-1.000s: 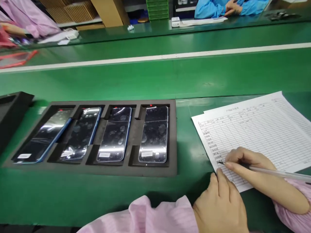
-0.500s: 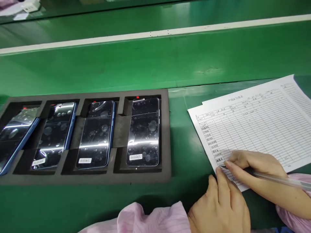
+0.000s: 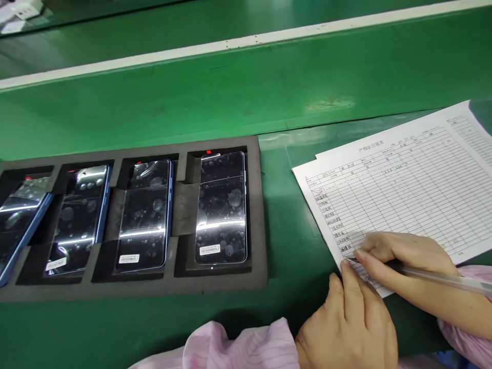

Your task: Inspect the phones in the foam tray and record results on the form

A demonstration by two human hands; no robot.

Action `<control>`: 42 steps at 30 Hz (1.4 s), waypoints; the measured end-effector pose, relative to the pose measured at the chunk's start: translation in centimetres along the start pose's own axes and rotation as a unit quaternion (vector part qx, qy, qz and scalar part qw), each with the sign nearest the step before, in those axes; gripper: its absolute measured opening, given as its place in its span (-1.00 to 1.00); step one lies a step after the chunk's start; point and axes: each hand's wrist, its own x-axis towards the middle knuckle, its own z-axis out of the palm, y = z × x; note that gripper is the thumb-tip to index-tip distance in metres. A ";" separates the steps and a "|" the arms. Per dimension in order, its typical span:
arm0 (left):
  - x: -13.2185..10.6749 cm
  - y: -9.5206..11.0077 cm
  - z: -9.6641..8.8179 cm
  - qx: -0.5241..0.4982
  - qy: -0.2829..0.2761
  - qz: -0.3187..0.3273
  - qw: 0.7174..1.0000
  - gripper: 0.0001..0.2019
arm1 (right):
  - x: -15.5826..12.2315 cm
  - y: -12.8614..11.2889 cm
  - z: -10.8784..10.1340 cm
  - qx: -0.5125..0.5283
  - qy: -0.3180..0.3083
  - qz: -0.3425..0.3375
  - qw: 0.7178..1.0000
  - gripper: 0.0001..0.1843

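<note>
Left hand [image 3: 351, 323]: back up, grip loosely spread, fingertips on lower-left edge of printed form [image 3: 388, 195]. Right hand [image 3: 407, 261]: grip pinching pen [image 3: 438, 275], tip at form's left columns. Form: on counter [image 3: 284, 215], slanted, right of tray. Tray [image 3: 262, 246]: dark foam; four phones [image 3: 221, 205] in row, screens up, white labels at near ends, leftmost cut off by view. Beyond: green panel [image 3: 230, 100], white strip [image 3: 242, 44] along top.

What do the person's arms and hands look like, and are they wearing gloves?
No gloves: the left hand and right hand are bare. The left sleeve is light pink with thin darker lines and a puffy, gathered end. The right sleeve is pink too, leaving some forearm uncovered.
</note>
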 end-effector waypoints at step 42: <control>0.2 -0.3 -0.2 -0.008 -0.009 0.016 1.000 -0.60 | 0.2 0.1 -0.2 -0.001 0.008 -0.024 1.000 -0.64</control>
